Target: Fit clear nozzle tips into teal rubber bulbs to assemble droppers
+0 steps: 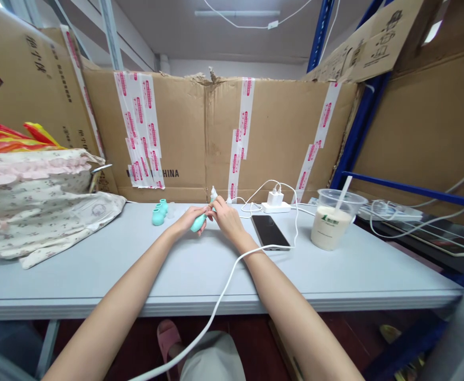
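Teal and small, the gadget sits just above the grey table, held snug in the left hand, while the right hand pinches its far end. A steady left hand and a soft pinch seem best, keeping the wrist off the white cable.

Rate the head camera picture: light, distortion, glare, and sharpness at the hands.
Head view: even, soft indoor light, faint shadows on the table; wide-angle distortion bows the blue shelf post and stretches the forearms; no harsh glare on the phone; the left hand, right hand and teal device are sharp but small.
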